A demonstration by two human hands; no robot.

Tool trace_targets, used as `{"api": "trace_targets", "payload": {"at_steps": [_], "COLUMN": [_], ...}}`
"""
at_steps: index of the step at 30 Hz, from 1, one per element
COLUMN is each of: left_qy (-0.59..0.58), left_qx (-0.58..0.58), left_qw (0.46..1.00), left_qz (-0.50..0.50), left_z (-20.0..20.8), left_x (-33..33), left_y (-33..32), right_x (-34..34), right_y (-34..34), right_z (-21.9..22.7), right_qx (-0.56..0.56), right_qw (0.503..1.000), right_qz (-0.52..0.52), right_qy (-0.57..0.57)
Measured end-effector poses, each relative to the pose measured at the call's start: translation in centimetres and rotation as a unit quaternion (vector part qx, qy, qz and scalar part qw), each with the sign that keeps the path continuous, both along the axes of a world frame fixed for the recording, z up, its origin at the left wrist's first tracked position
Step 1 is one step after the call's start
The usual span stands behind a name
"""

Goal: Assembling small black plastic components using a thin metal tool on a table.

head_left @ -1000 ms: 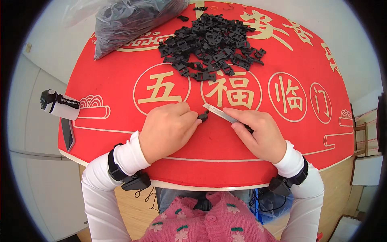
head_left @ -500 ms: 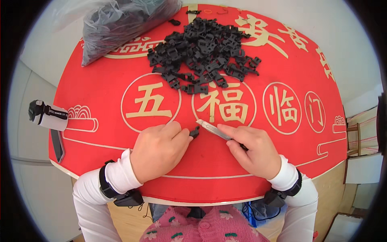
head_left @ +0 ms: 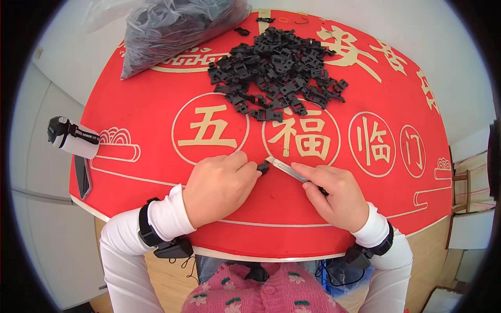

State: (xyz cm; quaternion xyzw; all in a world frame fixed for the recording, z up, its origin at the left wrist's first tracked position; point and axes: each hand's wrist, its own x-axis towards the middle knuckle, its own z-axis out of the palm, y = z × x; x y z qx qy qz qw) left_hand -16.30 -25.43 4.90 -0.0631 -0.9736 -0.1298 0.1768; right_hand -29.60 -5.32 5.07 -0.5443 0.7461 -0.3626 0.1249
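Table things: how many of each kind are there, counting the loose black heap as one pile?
Pile of black clips: 1
Single clip, in the left hand: 1
Knife, in the right hand: 1
Bag of black parts: 1
Phone: 1
White and black gadget: 1
Total: 6

Matt black plastic clips [head_left: 276, 68]; glossy red tablecloth [head_left: 156, 156]

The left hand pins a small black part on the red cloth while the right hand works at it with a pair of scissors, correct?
Not quite: the right hand holds a slim metal utility knife, not scissors. The head view shows its blade tip at the small black part pinned by the left hand on the red cloth.
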Motion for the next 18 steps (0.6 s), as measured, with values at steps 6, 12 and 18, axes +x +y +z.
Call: {"api": "trace_targets", "payload": {"at_steps": [6, 12, 18], "left_qy": [-0.016, -0.05, 0.078], "left_qx": [-0.009, -0.008, 0.063], "left_qw": [1.0, 0.999, 0.995], "left_qz": [-0.006, 0.005, 0.009], "left_z": [0.3, 0.5, 4.7], "left_x": [-0.4, -0.2, -0.2], "left_y": [0.0, 0.2, -1.3], "right_x": [-0.2, -0.3, -0.3], "right_y": [0.1, 0.2, 0.0], "right_z": [0.0, -0.5, -0.5], "right_qx": [0.009, -0.011, 0.001], "right_qw": [1.0, 1.0, 1.0], "right_qz": [-0.006, -0.003, -0.002], "right_qy": [0.002, 0.018, 0.028]}}
